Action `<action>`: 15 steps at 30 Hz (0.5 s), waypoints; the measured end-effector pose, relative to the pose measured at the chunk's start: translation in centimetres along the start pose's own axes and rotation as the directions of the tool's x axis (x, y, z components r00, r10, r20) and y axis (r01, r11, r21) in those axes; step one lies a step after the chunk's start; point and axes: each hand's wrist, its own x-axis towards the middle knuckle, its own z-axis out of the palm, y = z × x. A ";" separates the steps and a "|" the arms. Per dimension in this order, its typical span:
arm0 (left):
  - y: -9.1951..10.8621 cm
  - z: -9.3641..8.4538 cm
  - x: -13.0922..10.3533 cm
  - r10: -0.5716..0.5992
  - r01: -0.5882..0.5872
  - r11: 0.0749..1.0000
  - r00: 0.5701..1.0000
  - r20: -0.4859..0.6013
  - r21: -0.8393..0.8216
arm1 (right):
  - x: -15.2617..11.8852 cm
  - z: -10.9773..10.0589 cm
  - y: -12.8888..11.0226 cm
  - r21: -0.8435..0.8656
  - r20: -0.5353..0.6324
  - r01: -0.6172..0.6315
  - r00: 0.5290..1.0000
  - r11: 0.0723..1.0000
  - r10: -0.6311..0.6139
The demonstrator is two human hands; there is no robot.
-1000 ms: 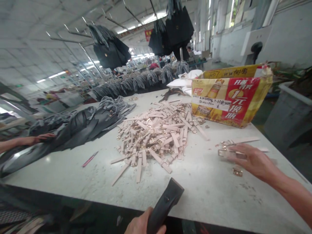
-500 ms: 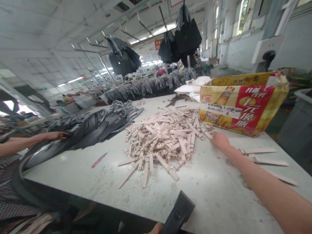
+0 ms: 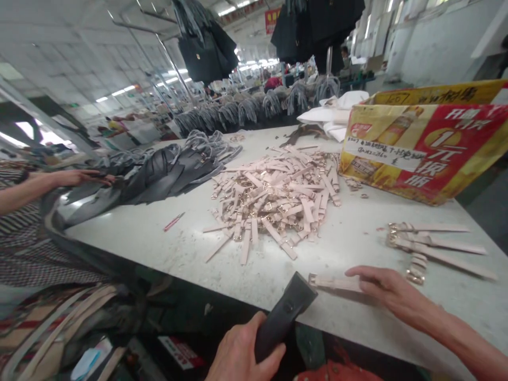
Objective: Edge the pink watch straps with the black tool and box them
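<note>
My left hand (image 3: 240, 349) is wrapped around a black, flat-ended handheld object (image 3: 283, 312) with a round spot on its face, held over the front table edge. I cannot make out its exact kind. In my right hand (image 3: 392, 296) is one end of a beige buckle strap (image 3: 337, 284), its metal buckle pointing left, close to the black object's tip. Beyond both hands lies a big heap of similar beige straps (image 3: 273, 198) with gold-coloured buckles. A few more beige straps (image 3: 440, 243) rest on the table to the right of the heap.
A yellow and red cardboard box (image 3: 420, 153) stands at the back right. A pink pen-like tool (image 3: 173, 221) lies on the white table (image 3: 159, 248). Another person's hand (image 3: 83, 178) touches dark bag pieces (image 3: 166, 172) at left. Black bags (image 3: 208, 50) hang behind.
My right hand has drawn back from the heap towards me with a beige strap. My left hand has come further into view with the black object. The view has tilted down.
</note>
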 end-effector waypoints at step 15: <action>1.7 -1.4 2.5 0.187 -0.203 0.923 0.979 0.080 0.325 | 1.5 5.1 -0.9 -0.139 -0.047 0.233 0.969 0.962 -0.242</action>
